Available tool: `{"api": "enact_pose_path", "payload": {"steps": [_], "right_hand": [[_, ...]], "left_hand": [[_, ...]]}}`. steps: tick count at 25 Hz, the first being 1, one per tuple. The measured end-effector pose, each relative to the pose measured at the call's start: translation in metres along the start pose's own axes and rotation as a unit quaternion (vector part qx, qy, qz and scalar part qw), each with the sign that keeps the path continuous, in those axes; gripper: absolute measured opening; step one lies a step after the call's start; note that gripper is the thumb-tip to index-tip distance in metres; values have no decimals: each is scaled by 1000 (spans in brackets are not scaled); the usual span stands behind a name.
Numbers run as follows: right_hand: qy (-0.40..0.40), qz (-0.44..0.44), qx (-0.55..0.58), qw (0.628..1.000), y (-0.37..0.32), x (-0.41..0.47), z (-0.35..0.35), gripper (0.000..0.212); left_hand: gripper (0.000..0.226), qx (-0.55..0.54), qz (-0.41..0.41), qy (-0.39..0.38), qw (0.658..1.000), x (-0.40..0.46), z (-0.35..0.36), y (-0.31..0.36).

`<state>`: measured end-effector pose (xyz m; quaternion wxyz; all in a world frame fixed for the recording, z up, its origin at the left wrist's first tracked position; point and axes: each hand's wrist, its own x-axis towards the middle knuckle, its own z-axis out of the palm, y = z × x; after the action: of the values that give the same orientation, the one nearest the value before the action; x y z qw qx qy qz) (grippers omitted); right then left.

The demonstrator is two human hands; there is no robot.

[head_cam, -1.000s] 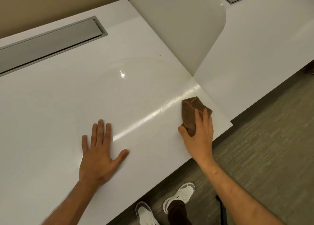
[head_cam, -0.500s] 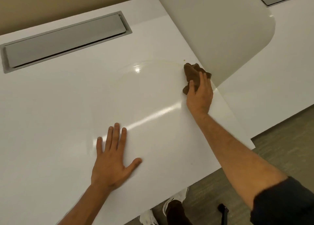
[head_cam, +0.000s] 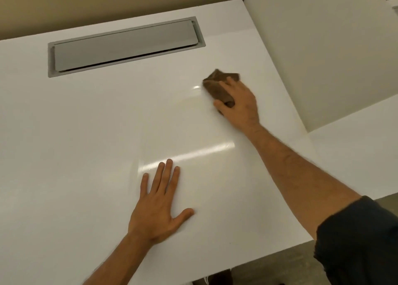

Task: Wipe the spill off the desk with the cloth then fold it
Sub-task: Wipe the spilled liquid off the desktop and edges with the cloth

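Note:
A bunched brown cloth [head_cam: 216, 82] lies on the glossy white desk [head_cam: 86, 134], far right of centre. My right hand [head_cam: 239, 105] presses down on it, fingers over its near half, arm stretched across the desk. My left hand [head_cam: 160, 203] rests flat on the desk near the front, fingers spread, holding nothing. I see no distinct spill on the surface, only light streaks and glare around the wiped area.
A grey cable hatch [head_cam: 125, 45] is set into the desk at the back. A white divider panel [head_cam: 323, 58] stands upright just right of the cloth. A second desk [head_cam: 355, 155] adjoins on the right. The desk's front edge runs at lower right, with floor below.
My right hand has slid the cloth from the front right corner away along the divider, then leftward toward the hatch. The left hand stayed flat on the desk.

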<state>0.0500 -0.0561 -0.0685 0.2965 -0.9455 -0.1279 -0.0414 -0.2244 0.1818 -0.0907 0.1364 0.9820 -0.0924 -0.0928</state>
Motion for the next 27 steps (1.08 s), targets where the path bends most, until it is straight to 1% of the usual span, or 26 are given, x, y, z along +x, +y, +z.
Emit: {"api": "enact_pose_path", "payload": {"steps": [2, 5, 8, 11, 14, 16, 18, 19, 20, 22, 23, 25, 27], "right_hand": [[-25, -49, 23, 998, -34, -20, 17, 55], [-98, -102, 57, 988, -84, -65, 49, 38], [-115, -160, 65, 978, -105, -116, 66, 31], [-118, -190, 70, 972, -101, -162, 55, 30], [-122, -190, 71, 972, -85, -213, 37, 35], [-127, -199, 47, 971, -64, -244, 20, 40], [-123, -204, 22, 971, -33, -261, -5, 45], [-109, -187, 10, 976, -15, -267, -18, 46], [-89, -152, -1, 984, 2, -270, -32, 48], [-37, -40, -12, 998, 36, -275, -59, 51], [-8, 14, -15, 1000, 49, -278, -70, 52], [58, 94, -26, 994, 66, -290, -82, 51], [120, 152, -38, 980, 68, -308, -82, 50]], "left_hand": [[105, -16, -3, 9, 1000, -1, -2, 1], [106, -57, -5, 35, 998, -3, -6, 3], [106, -82, -17, 68, 994, -5, -8, 4], [107, -86, -15, 77, 993, -6, -8, 4], [114, -65, 28, 56, 996, -8, -5, 2], [113, -57, 38, 42, 997, -9, -3, 0], [108, -54, 29, 39, 997, -8, -4, -1], [107, -50, 29, 33, 998, -8, -4, -1], [106, -46, 30, 28, 998, -9, -4, 0], [104, -47, 29, 28, 998, -10, -4, 0], [103, -52, 30, 27, 998, -9, -4, 0], [102, -56, 30, 21, 998, -7, -4, -1], [101, -51, 32, 18, 998, -6, -3, -1]]}}
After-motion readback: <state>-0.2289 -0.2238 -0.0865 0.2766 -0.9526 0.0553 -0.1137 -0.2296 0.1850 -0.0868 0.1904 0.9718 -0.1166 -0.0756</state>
